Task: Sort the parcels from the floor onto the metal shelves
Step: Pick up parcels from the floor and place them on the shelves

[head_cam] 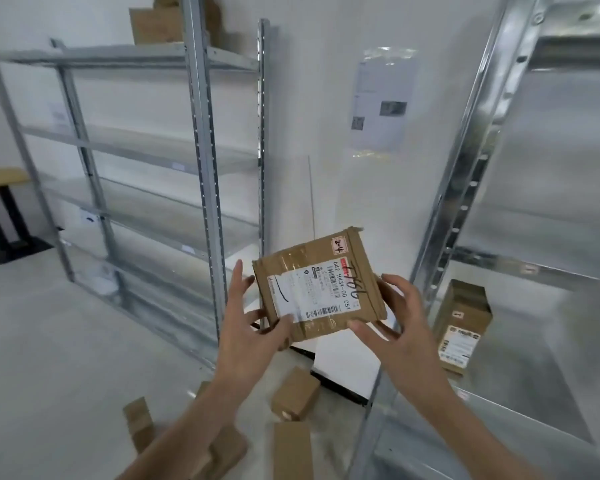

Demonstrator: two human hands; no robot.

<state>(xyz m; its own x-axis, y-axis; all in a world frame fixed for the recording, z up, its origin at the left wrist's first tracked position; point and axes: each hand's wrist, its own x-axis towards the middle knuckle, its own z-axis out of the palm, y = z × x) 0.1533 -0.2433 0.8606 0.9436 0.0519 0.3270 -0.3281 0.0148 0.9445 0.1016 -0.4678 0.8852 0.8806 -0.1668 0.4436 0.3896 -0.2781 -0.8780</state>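
Two hands hold one box up in the air.

The flat brown cardboard parcel with a white label (317, 287) is up in front of the white wall, between the two grey metal shelf racks, the left rack (201, 161) and the right rack (471, 161). The left hand (253, 320) and the right hand (392, 323) hold it by its sides, with fingers spread. More small brown boxes (293, 398) lie on the floor below it. One tall brown box (461, 323) already stands on the right rack. I think the person is reading the label. It is best to keep both hands on, read it well, then set it flat on the right shelf.
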